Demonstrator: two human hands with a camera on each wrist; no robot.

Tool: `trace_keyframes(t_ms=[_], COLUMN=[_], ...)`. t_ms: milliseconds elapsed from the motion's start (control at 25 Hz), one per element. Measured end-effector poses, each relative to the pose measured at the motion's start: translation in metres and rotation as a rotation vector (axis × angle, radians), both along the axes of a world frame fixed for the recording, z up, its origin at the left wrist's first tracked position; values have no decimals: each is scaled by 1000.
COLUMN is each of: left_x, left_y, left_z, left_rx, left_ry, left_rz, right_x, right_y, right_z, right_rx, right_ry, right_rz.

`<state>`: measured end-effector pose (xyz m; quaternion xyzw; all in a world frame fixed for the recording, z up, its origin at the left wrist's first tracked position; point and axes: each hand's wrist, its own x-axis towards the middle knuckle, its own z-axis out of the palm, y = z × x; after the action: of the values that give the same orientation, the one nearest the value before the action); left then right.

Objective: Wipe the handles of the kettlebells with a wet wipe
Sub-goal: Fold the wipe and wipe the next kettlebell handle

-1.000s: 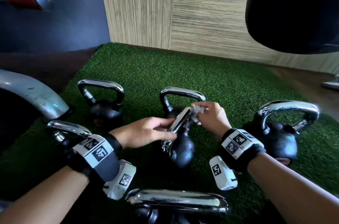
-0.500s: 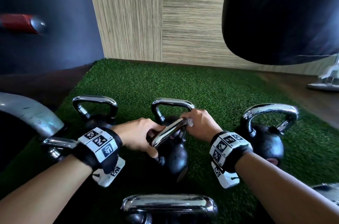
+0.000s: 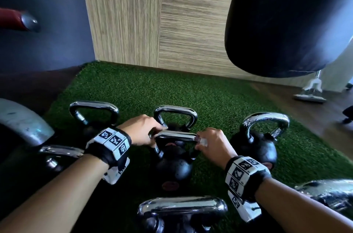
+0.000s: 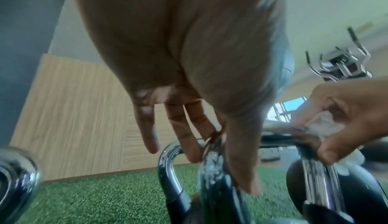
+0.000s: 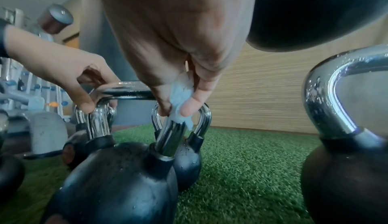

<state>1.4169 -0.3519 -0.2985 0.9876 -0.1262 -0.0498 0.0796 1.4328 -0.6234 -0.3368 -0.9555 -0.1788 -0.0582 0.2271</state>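
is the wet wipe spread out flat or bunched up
Bunched up: the wet wipe is a crumpled wad pinched in the right hand against the kettlebell handle.

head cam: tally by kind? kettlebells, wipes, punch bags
kettlebells: 7 (the one at the right edge is only partly in frame)
wipe: 1
punch bag: 1
total: 9
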Motion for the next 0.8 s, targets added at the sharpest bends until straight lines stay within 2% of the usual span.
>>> trace_keyframes(t_ms=[160,280,360,440,600,680,800], left_x=[-32,-62,-69,-74,-89,-99,-123], left_y=[-2,-6,-3,1,9,13,16], left_z=[-25,-37,-36,-32,-24,-26,-40], left_rx=[-168,-472,-606,-603,-559,-529,-435], left_ry=[-163,-284,-299,-250,-101,-27,48], left_rz=[76,139,186,226,205,219,290], right_x=[-13,-48,-79,-112,-136,-135,-128], right_y=[-7,-21,-31,-38,-50,-53,-51], right_z=[27,56,67,74,75,78,82], right_rx=[-43,47,205,354,338,320,195], right_ry=[72,99,208,349,466,439,285], right_rz=[-21,-142,-165,-145,2,81,249])
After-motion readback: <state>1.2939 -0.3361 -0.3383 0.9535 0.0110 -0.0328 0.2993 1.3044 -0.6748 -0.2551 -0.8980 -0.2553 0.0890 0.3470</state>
